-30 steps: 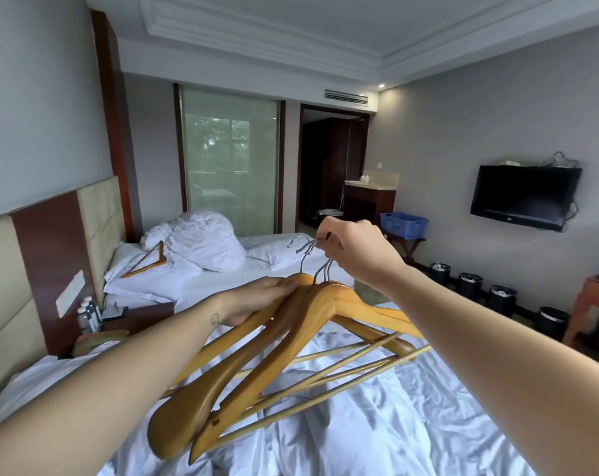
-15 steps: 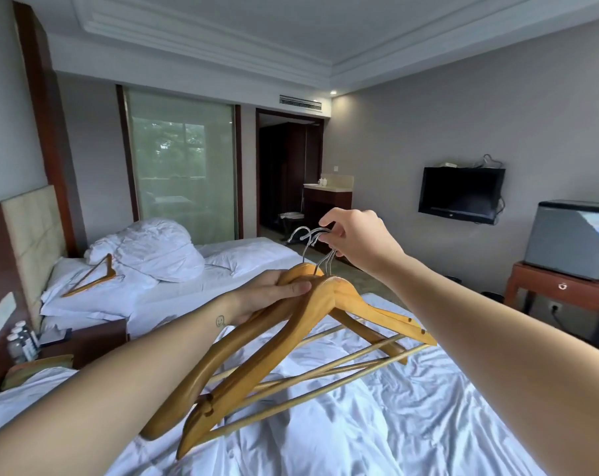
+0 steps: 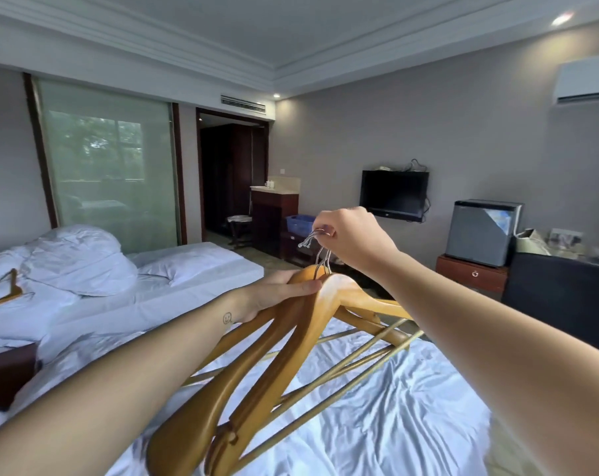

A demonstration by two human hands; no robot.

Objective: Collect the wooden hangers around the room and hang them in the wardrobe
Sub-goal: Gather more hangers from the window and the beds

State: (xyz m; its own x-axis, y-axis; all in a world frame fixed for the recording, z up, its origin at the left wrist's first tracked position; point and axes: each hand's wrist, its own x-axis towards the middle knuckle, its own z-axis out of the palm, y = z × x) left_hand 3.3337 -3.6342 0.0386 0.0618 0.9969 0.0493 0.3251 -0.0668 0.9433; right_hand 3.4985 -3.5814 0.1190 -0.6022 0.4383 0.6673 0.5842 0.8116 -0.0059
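Camera view swings right since half a second ago: the headboard has left the 9 o'clock edge and a wall air conditioner [image 3: 586,80] comes in at 2 o'clock. Hands and load are unchanged.

- Wooden hangers [image 3: 291,355]: several bundled together and held in the air above the near bed [image 3: 377,417]. The shoulders fan down toward 7 o'clock and the trouser bars splay toward 4 o'clock.
- Left hand [image 3: 274,293]: clasps the bundle at its neck, thumb laid flat along the top of the wood. The fingers underneath are hidden.
- Right hand [image 3: 354,242]: just above at 1 o'clock, fingers curled tight and pinching the metal hooks [image 3: 317,243] together. The hook tips stick out to the left of the fist.
- Dark nightstand [image 3: 2,376]: at 8 o'clock, between the two beds.
- Far bed [image 3: 195,269]: at 10 o'clock, with a heaped white duvet [image 3: 78,259]. One lone hanger [image 3: 11,290] lies on the bedding at the 9 o'clock edge, well apart from the bundle.
- Small grey fridge [image 3: 483,231]: at 3 o'clock, on a red-brown cabinet [image 3: 473,276].
- Blue basket [image 3: 299,223]: partly behind the right hand's knuckles.
- Far wall: a black TV [image 3: 394,195] at 1 o'clock, a dark doorway [image 3: 232,180] at 12 o'clock and a frosted glass panel [image 3: 109,173] at 10 o'clock.
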